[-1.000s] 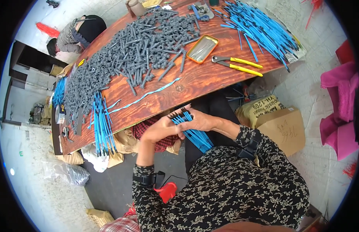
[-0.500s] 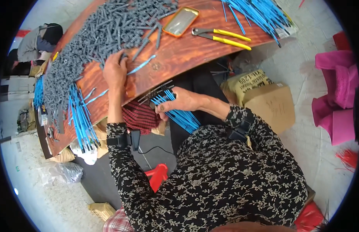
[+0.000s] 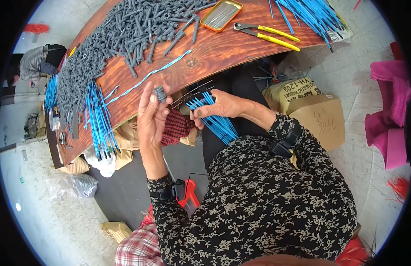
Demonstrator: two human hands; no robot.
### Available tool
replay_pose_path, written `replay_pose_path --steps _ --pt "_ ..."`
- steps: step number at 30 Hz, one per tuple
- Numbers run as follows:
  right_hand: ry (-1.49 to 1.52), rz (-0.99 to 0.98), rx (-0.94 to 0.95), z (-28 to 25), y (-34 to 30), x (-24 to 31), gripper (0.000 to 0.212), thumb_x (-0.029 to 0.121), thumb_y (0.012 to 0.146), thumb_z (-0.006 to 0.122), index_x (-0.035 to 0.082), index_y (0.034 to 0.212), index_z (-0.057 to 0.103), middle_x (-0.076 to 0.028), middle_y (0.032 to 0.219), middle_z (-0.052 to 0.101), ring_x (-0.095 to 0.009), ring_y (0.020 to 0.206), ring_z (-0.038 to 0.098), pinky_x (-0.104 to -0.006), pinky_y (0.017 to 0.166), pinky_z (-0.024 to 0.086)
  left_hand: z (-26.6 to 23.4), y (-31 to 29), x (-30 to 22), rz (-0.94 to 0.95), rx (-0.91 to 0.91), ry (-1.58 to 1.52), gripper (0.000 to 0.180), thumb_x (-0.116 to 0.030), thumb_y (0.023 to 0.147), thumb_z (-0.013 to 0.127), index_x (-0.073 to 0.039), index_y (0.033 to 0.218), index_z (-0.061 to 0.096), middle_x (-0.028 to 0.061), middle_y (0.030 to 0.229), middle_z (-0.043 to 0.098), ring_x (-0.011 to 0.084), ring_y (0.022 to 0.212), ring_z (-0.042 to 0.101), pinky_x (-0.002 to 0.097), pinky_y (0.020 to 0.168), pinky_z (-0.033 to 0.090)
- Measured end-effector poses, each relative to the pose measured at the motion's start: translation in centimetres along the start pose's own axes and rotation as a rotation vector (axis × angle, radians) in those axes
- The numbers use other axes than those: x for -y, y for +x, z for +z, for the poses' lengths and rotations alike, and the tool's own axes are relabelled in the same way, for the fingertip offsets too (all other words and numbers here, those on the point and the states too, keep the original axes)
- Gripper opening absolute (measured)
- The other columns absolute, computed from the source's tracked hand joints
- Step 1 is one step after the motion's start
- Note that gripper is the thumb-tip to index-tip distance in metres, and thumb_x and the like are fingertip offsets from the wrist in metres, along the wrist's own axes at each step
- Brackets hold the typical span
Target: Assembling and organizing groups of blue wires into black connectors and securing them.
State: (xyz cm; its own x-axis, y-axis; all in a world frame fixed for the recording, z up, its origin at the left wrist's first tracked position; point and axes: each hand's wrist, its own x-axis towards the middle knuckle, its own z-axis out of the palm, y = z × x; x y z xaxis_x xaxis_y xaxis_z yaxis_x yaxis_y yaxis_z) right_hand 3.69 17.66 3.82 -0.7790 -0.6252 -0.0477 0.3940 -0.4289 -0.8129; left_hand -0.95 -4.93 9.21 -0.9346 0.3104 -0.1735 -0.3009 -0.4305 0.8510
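My left hand (image 3: 151, 116) is raised just off the table's front edge, palm turned up. Its fingers and thumb hold a small cluster of short grey ribbed plastic pieces (image 3: 159, 94). To its right, over my lap, my right hand (image 3: 221, 106) is closed around a bundle of thin blue rods (image 3: 221, 128). Dark tips and several thin metal wires (image 3: 192, 94) stick out of the bundle toward my left hand. On the table beyond lies a large heap of similar grey plastic pieces (image 3: 125, 33).
The reddish wooden table (image 3: 179, 68) carries pincers with yellow handles (image 3: 276, 37), a shallow tin of thin metal pins (image 3: 221, 16), a blue twisted strip (image 3: 156, 71) and more blue rods (image 3: 99, 119). A cardboard box (image 3: 320, 119) stands right of my legs. Another person (image 3: 37, 62) bends at far left.
My left hand has come back from the heap toward my right hand, now turned palm up with grey pieces in it. My right hand keeps its hold on the blue rods. The view has shifted slightly.
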Motion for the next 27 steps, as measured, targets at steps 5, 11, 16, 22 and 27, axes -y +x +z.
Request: replay_pose_path --steps 5,11,16,22,27 --pt "0.006 -0.031 -0.013 0.5 -0.1 0.1 0.035 0.029 0.090 0.072 -0.004 0.101 0.063 -0.010 0.088 0.067 -0.020 0.079 0.068 -0.0355 0.075 0.056 -0.6 -0.7 0.5 -0.044 0.097 -0.060 0.046 -0.015 0.099 0.057 -0.006 0.142 0.044 0.0188 0.122 0.062 0.0198 0.091 0.068 0.0229 0.064 0.053" --pt "-0.012 -0.026 -0.020 0.6 -0.5 0.6 0.037 0.030 0.090 0.072 -0.003 0.101 0.063 -0.010 0.089 0.066 -0.020 0.079 0.067 -0.0351 0.075 0.055 -1.0 0.0 1.4 -0.048 0.104 -0.080 0.043 -0.007 0.094 0.062 -0.002 0.135 0.051 0.0165 0.118 0.065 0.0175 0.091 0.066 0.0246 0.074 0.053" --pt "-0.007 -0.037 -0.011 0.3 -0.5 0.3 0.037 0.030 0.089 0.073 -0.003 0.101 0.064 -0.010 0.091 0.067 -0.020 0.079 0.067 -0.0345 0.076 0.055 -0.3 -0.4 1.3 -0.027 0.078 0.297 0.038 0.001 0.087 0.068 0.001 0.124 0.059 0.0104 0.112 0.067 0.0123 0.092 0.065 0.0234 0.081 0.052" --pt "-0.007 -0.024 -0.021 0.4 -0.8 0.7 0.035 0.029 0.090 0.072 -0.003 0.102 0.064 -0.010 0.092 0.067 -0.021 0.080 0.068 -0.0346 0.076 0.055 0.7 -0.9 0.7 -0.061 0.112 0.435 0.044 0.002 0.083 0.073 0.002 0.125 0.060 0.0065 0.107 0.068 0.0101 0.092 0.064 0.0232 0.082 0.051" --pt "-0.007 -0.052 0.001 -0.2 -0.7 0.2 0.039 0.031 0.089 0.073 -0.003 0.106 0.065 -0.010 0.092 0.068 -0.020 0.083 0.069 -0.0356 0.075 0.059 0.7 -1.0 0.8 -0.141 0.187 0.458 0.054 0.002 0.082 0.073 0.002 0.133 0.056 0.0073 0.108 0.068 0.0106 0.092 0.063 0.0237 0.081 0.051"
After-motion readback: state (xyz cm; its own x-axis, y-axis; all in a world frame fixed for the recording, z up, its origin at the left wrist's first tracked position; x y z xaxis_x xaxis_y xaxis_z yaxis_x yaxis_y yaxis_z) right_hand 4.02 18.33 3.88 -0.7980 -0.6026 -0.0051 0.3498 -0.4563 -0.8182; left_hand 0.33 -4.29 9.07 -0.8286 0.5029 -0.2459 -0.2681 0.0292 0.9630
